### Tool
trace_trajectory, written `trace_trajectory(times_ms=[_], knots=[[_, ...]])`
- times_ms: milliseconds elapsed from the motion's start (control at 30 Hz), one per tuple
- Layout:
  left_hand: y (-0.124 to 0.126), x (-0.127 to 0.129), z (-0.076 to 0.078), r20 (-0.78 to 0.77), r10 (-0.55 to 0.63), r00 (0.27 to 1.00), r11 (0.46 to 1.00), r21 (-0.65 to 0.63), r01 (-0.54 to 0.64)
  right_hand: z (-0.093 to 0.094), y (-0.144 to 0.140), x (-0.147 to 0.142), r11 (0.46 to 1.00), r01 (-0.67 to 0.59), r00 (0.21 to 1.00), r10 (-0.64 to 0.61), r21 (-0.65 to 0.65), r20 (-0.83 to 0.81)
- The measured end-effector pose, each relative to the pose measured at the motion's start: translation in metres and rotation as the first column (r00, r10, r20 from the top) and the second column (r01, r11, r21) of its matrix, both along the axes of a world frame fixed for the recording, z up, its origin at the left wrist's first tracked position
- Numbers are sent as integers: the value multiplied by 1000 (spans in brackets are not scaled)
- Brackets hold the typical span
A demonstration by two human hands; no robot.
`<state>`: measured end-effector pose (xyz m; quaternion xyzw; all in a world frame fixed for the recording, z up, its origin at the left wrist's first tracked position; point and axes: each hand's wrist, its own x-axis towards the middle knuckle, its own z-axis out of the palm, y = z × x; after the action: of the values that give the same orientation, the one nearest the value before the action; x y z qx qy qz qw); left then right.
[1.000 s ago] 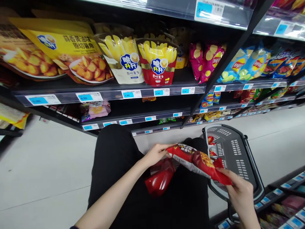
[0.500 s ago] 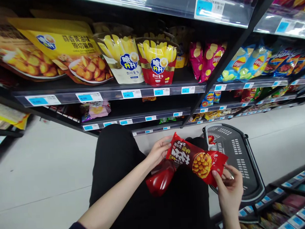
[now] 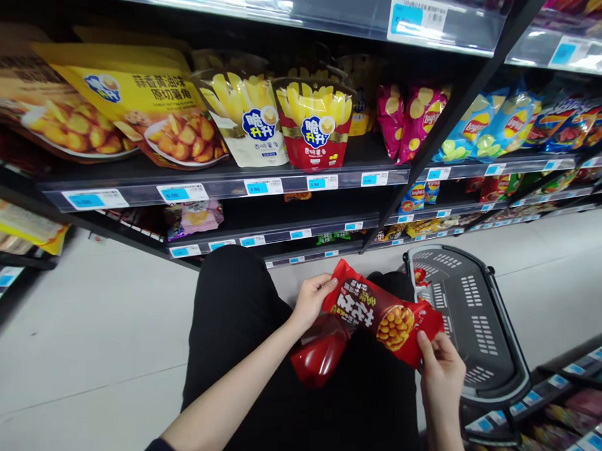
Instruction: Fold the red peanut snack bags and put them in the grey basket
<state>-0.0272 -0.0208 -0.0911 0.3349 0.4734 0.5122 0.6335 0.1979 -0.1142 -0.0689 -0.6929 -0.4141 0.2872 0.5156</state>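
A red bag of peanuts (image 3: 370, 308), with nuts pictured on its front, is stretched between my two hands above my lap. My left hand (image 3: 311, 303) pinches its upper left end. The lower right end is gripped by my right hand (image 3: 440, 362), thumb on top. Under the bag, a shiny red package (image 3: 321, 356) rests on my dark trousers, partly covered by the bag and my left hand. Beyond my right hand stands a grey shopping basket (image 3: 475, 324) with a small red item (image 3: 420, 277) at its near side.
Ahead runs a shelf (image 3: 230, 186) with yellow snack pouches (image 3: 149, 106), a white pouch (image 3: 245, 119) and a red pouch (image 3: 316, 123). Pink bags (image 3: 420, 119) and blue chip bags (image 3: 475, 127) stand farther right. Another shelf (image 3: 558, 381) edges the lower right; pale floor (image 3: 88, 345) lies left.
My right hand has moved slightly left and down along the bag's end, its fingers now more closed. The bag has shifted a little left. The shiny red package stays on my lap.
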Motion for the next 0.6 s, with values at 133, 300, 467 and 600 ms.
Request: trace_trajectory(times_ms=[133,300,467,600], knots=[[1,-3,9,151,-71,986,997,-4,73,3,0,-4,985,-174,985,174,-19,0],[4,0,9,25,63,998,998,-22,-63,2,-2,-13,971,-239,945,239,-28,223],[18,-7,12,-282,269,921,963,101,-250,5,-2,-34,974,-226,888,219,-29,404],[25,-11,10,-304,237,923,971,114,-212,11,1,-42,953,-304,825,261,6,501]])
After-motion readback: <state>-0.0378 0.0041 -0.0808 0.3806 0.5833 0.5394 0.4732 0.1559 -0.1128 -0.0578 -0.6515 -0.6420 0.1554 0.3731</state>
